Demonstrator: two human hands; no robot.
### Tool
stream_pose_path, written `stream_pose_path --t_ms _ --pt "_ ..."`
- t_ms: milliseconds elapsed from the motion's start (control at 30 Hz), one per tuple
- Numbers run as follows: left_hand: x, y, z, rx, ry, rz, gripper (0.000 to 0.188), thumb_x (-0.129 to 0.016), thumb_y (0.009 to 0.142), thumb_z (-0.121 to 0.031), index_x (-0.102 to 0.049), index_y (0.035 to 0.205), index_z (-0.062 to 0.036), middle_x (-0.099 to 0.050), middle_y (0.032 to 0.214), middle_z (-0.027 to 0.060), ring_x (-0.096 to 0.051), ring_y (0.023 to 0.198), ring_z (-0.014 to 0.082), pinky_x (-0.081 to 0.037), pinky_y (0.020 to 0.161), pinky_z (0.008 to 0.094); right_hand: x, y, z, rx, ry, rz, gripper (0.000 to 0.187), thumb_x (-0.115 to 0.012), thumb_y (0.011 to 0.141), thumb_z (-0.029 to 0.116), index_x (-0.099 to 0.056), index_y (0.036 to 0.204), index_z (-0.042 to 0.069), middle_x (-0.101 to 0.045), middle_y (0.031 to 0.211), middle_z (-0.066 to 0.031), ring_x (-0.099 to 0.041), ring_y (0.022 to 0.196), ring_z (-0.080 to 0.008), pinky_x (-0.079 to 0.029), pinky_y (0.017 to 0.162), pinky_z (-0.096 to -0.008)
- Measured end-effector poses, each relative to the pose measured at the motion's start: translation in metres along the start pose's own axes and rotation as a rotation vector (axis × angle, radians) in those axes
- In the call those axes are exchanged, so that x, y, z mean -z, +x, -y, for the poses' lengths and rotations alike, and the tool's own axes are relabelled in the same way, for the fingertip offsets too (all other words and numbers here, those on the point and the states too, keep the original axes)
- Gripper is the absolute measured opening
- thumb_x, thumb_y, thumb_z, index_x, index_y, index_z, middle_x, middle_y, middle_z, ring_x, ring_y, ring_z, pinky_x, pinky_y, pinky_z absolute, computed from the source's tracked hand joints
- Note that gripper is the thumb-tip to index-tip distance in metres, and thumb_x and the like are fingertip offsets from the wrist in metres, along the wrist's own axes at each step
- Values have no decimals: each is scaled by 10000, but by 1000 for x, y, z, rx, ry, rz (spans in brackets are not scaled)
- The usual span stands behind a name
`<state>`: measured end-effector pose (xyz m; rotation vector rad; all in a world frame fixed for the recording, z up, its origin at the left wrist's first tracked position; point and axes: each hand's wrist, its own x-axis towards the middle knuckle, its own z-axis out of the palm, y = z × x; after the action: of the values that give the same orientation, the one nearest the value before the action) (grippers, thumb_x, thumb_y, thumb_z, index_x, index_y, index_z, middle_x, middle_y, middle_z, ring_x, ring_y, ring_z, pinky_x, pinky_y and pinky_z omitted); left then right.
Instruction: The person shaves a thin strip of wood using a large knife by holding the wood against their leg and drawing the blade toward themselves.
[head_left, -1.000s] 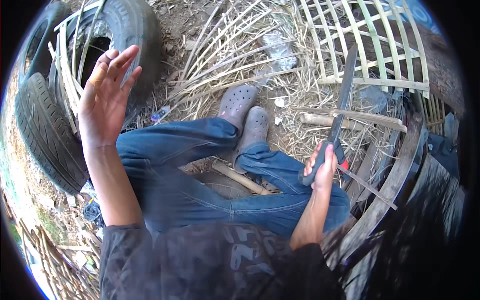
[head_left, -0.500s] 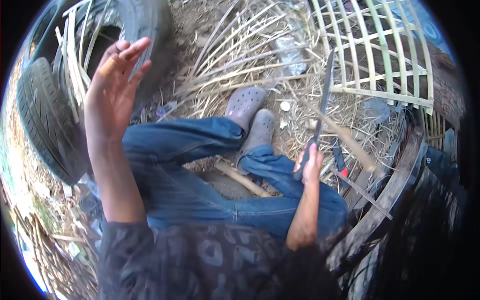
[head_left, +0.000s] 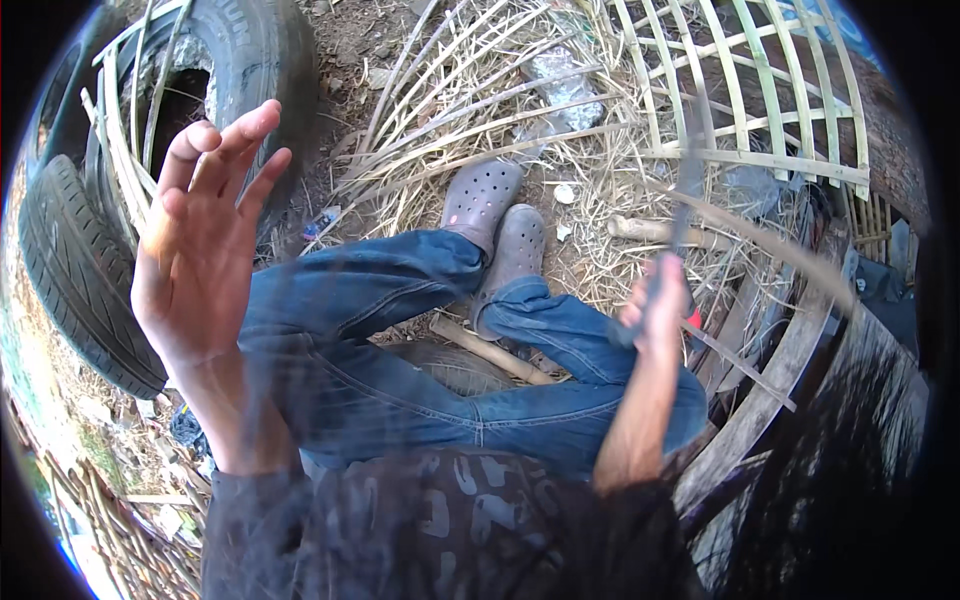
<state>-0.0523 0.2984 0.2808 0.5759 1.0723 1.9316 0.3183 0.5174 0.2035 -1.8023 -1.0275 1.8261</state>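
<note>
My left hand (head_left: 205, 225) is raised with its palm showing and fingers spread, holding nothing. My right hand (head_left: 658, 305) is closed around the dark handle of a long-bladed knife, like a machete. Its blade (head_left: 690, 185) points away from me and is blurred by motion. A blurred bamboo strip (head_left: 770, 240) lies across the view to the right of the blade, apart from both hands. Beside my right hand, a red piece (head_left: 693, 322) of another tool shows, mostly hidden behind the hand.
Old tyres (head_left: 85, 285) stand at left. A woven bamboo lattice (head_left: 750, 90) is at far right, and split bamboo strips (head_left: 470, 110) fan out beyond my clogs (head_left: 485, 200). Bamboo shavings litter the ground. A curved plank (head_left: 760, 400) lies at right, and a bamboo piece (head_left: 490, 350) between my legs.
The blurred bamboo strip has shifted right. My right hand has moved right and slightly away with the knife. My left hand has come lower and a little left, still open.
</note>
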Motion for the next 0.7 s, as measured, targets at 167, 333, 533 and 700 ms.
stream_pose_path --t_ms 167,333,533,700 --pt "-5 4 2 45 22 -66 504 -583 858 -370 -422 1197 -33 -451 1303 252 -302 1354 313 -255 1084 432 -7 44 -35 76 14 5 439 -411 946 528 -469 904 95 -422 542 1 -399 349 -111 -347 316 -256" --pt "1 8 10 141 100 -241 516 -646 812 -383 -448 1144 -42 -507 1244 231 -345 1333 314 -244 1086 436 1 8 -8 148 90 -8 448 -356 964 522 -444 911 85 -408 539 -9 -392 342 -110 -342 304 -261" --pt "-18 13 7 70 99 -113 521 -692 763 -420 -471 1085 -74 -527 1215 225 -330 1337 350 -205 1092 484 -9 45 -30 146 137 -53 489 -373 941 560 -444 894 78 -405 530 -6 -392 344 -117 -350 318 -270" --pt "-17 4 1 9 219 -250 533 -689 749 -459 -481 1081 -98 -539 1204 209 -310 1347 345 -200 1088 491 0 78 -94 156 203 -21 465 -403 931 563 -440 880 103 -400 532 -18 -377 353 -135 -342 324 -304"
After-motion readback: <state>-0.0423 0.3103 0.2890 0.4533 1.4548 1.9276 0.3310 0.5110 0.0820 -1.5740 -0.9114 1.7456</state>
